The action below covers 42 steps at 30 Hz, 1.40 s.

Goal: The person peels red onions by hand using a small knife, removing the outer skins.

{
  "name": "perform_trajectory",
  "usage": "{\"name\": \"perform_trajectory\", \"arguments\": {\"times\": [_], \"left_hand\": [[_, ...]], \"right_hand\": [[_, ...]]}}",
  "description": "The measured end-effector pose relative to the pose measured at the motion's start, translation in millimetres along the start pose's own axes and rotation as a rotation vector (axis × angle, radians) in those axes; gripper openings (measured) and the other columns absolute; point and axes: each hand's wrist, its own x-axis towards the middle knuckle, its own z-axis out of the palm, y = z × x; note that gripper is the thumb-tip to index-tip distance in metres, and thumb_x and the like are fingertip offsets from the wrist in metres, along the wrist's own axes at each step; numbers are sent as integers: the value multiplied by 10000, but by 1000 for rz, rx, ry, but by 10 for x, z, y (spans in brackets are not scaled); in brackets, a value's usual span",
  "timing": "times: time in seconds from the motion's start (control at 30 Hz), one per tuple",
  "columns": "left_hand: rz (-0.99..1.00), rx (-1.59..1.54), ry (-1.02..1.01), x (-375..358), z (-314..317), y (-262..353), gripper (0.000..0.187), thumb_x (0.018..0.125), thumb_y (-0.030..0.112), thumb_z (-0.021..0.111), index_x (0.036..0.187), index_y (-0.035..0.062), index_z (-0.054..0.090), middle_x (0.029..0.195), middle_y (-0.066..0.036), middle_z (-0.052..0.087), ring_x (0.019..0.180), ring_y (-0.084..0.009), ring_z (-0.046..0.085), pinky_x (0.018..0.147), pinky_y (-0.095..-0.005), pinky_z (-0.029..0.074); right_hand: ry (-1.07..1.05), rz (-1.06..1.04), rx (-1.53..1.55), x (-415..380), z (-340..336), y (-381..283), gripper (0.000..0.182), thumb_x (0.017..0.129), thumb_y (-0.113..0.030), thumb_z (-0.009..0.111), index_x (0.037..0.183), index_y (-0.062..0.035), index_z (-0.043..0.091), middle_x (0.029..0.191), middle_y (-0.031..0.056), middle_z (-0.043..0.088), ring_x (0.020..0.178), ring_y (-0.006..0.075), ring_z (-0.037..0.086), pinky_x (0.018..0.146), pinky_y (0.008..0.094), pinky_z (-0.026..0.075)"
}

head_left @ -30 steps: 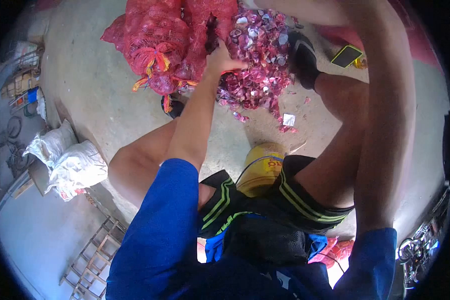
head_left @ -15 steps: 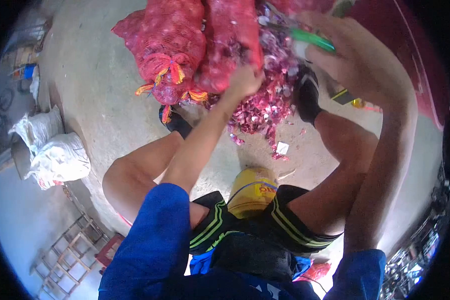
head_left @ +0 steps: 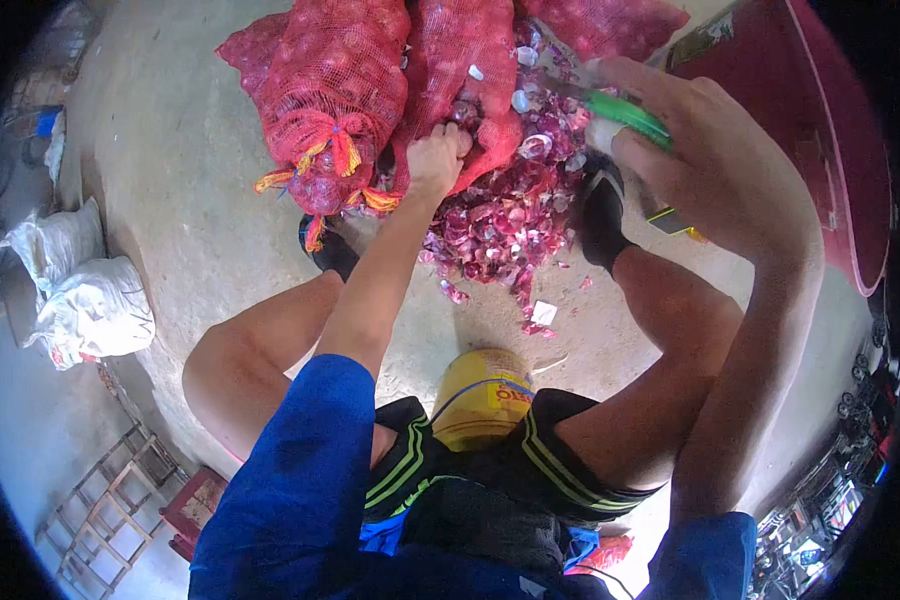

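Observation:
My left hand (head_left: 435, 160) is at the mouth of an open red mesh sack (head_left: 460, 50), its fingers curled around a red onion (head_left: 463, 142) that is partly hidden. Other onions show just inside the sack. My right hand (head_left: 685, 140) is closed around the green handle of a knife (head_left: 625, 115), whose grey blade points left and is blurred. Something white covers the right thumb area. Below and between the hands, a heap of purple onion skins and trimmings (head_left: 510, 225) is spread over the floor.
A full, tied mesh sack (head_left: 340, 70) stands to the left, and another sack (head_left: 615, 25) lies behind. A yellow container (head_left: 480, 390) is between my legs. A large dark-red tub (head_left: 770, 90) curves along the right. White sacks (head_left: 95, 310) sit at far left.
My left hand has moved left and slightly down, from the sack's right edge to the onions at its mouth. My right hand keeps the knife in about the same place.

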Motion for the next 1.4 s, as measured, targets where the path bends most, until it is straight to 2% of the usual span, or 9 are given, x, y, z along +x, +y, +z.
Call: {"name": "perform_trajectory", "arguments": {"times": [0.23, 0.3, 0.37, 0.47, 0.7, 0.77, 0.87, 0.93, 1.4], "left_hand": [[75, -130, 373, -250, -118, 37, 683, 769, 304, 965, 1283, 69, 584, 1193, -83, 708, 1023, -311, 748, 927, -433, 597], [-10, -1148, 296, -266, -364, 25, 596, 802, 209, 963, 1240, 62, 586, 1140, -50, 715, 987, -227, 730, 896, -360, 597], [0, -1169, 411, -441, -1055, 137, 494, 833, 89, 927, 1198, 69, 594, 1105, -32, 721, 969, -170, 716, 855, -299, 594], [-67, -1896, 371, -705, -2179, 189, 402, 888, 44, 841, 1215, 102, 613, 1060, -53, 743, 950, -132, 722, 836, -324, 594], [205, -1825, 170, -1781, -3630, 58, 560, 917, 39, 823, 1417, 55, 572, 1225, -48, 722, 1098, -159, 716, 861, -336, 584], [193, -1816, 200, -1997, -3659, 68, 621, 933, 48, 821, 1475, 30, 518, 1282, -63, 692, 1176, -164, 690, 929, -336, 586], [403, -1702, 582, -2134, -3659, 166, 751, 866, -43, 862, 1502, 42, 473, 1391, -89, 616, 1256, -177, 644, 1048, -357, 578], [433, -1621, 568, -2144, -3643, 62, 776, 838, -64, 877, 1494, 52, 480, 1400, -91, 610, 1259, -178, 643, 1047, -352, 581], [508, -1535, 565, -2086, -3582, -57, 763, 764, -87, 926, 1412, 39, 545, 1301, -103, 673, 1192, -180, 678, 1031, -338, 601]], "right_hand": [[156, -84, -66, -69, 27, -16, 507, 1044, -282, 619, 1494, -50, 588, 1179, 228, 746, 1099, 396, 719, 993, 494, 529], [187, -156, -65, -41, 37, 19, 500, 1053, -306, 602, 1471, -32, 602, 1211, 241, 740, 1129, 412, 712, 1025, 488, 523], [144, -146, 53, 46, -27, -109, 466, 1041, -288, 612, 1413, -7, 623, 1202, 258, 728, 1143, 445, 687, 1015, 505, 521], [243, -204, 184, 37, 40, -281, 423, 1009, -206, 620, 1356, 36, 622, 1200, 307, 693, 1162, 502, 642, 1004, 527, 511], [580, -454, 313, -47, -45, -1048, 424, 1050, -133, 614, 1437, 38, 599, 1252, 292, 703, 1193, 487, 664, 1011, 502, 526], [593, -534, 331, -90, -40, -1229, 435, 1041, -117, 632, 1447, 35, 595, 1258, 288, 706, 1183, 480, 674, 984, 495, 542], [564, -551, 349, -132, -6, -1400, 515, 1013, -101, 666, 1507, 0, 564, 1104, 272, 734, 947, 463, 721, 808, 496, 570], [527, -532, 398, -128, 61, -1426, 642, 971, -98, 700, 1579, -36, 505, 967, 247, 729, 749, 437, 700, 668, 507, 545], [563, -538, 282, -57, 174, -1392, 696, 982, -161, 721, 1620, -72, 456, 883, 245, 710, 761, 441, 699, 671, 526, 533]]}}
